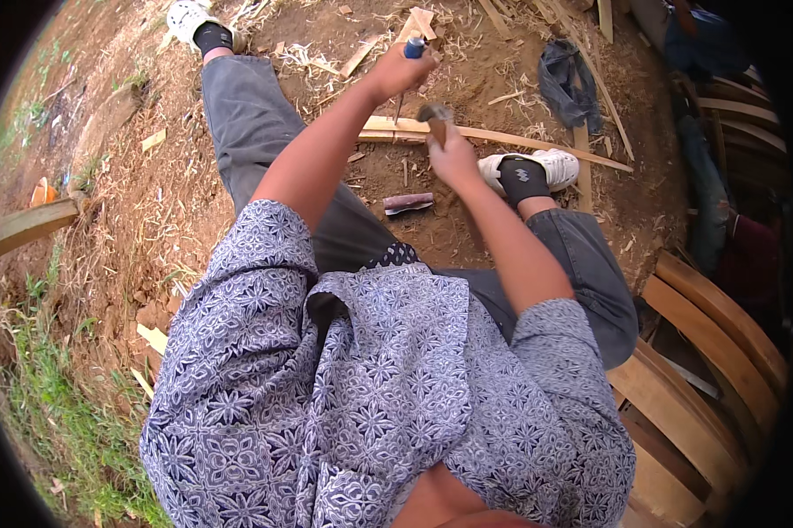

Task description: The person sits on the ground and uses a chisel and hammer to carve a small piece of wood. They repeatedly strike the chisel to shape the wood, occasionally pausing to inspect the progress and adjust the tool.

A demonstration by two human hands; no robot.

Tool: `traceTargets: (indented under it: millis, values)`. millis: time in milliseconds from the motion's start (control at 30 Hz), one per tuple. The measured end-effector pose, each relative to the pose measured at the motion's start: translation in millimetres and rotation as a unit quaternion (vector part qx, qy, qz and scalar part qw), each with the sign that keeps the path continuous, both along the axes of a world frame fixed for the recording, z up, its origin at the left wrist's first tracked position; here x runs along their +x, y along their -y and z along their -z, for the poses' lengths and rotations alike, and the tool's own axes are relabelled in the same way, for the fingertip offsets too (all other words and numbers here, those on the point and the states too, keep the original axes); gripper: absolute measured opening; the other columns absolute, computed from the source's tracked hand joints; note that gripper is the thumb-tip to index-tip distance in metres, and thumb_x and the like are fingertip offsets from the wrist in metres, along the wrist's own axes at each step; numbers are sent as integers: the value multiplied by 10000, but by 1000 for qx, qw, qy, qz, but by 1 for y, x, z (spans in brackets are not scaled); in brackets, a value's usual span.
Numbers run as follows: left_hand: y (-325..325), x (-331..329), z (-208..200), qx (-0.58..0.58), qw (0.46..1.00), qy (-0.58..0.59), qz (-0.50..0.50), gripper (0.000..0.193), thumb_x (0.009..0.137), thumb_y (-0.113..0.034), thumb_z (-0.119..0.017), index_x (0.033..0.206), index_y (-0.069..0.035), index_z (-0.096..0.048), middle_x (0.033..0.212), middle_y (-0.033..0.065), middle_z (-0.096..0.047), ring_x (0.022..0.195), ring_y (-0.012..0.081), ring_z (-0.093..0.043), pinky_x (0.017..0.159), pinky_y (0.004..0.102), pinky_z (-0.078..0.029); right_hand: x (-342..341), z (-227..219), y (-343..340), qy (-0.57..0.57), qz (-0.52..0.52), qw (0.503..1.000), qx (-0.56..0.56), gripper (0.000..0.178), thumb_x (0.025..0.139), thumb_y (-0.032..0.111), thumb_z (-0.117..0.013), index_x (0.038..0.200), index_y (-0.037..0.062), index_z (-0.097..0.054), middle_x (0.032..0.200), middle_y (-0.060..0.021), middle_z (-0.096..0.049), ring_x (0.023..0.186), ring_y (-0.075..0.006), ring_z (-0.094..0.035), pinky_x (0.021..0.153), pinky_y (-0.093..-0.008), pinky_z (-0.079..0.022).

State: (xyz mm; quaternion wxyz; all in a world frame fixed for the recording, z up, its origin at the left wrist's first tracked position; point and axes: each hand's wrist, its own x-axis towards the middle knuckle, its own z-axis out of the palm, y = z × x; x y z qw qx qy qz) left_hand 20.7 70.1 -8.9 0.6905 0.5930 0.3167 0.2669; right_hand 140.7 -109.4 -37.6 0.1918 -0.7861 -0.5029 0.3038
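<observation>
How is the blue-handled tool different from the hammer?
The blue-handled tool has a slim shaft; the hammer has a chunky, dark head. The left hand grips the blue-handled tool, the right hand the hammer. Both are held close to the wooden strips.

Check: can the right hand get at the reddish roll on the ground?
Probably yes: nothing visible lies between the right hand and the reddish roll, though that hand holds a hammer-like tool.

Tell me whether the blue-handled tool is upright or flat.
Roughly upright: the left hand grips its blue handle, and the shaft points down at the wood.
</observation>
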Motion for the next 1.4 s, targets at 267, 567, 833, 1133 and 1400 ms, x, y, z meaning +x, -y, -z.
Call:
traceTargets:
  millis: [267,567,833,1133,1400]
  values:
    - [-61,-32,54,-285,915,131,-252,226,925,-124,-592,767,-138,-431,567,-38,-397,497,99,-405,489,300,-367,-10,23,13,1,12,999,-48,478,972,304,-562,1324,-7,-468,1038,-348,-663,1012,-517,-632,900,-562,-497]
    - [-14,-25,-24,-99,982,137,-82,282,948,-152,-592,688,-113,-489,574,-17,-463,502,96,-430,490,282,-331,-14,30,20,-12,31,999,21,426,963,285,-581,1235,-34,-507,1007,-355,-657,982,-526,-627,876,-570,-492]
    - [32,-4,-36,111,991,1,79,324,960,-238,-629,692,-103,-507,633,-57,-468,584,52,-438,542,267,-358,-16,29,21,-28,53,998,9,440,960,286,-592,1242,-44,-522,1053,-353,-647,1020,-521,-616,901,-552,-484]
    - [41,-2,-32,200,975,-41,87,325,958,-266,-636,734,-50,-543,618,-37,-439,592,70,-416,559,298,-366,-14,30,24,-41,51,998,10,467,968,303,-578,1289,-25,-495,1074,-344,-648,1042,-514,-614,908,-556,-479]
    - [42,0,-27,226,968,-54,92,339,952,-267,-640,722,-51,-518,617,-16,-444,588,93,-415,563,319,-376,-15,25,23,-41,52,998,8,425,969,301,-583,1206,-46,-516,1049,-353,-645,1023,-524,-612,892,-557,-478]
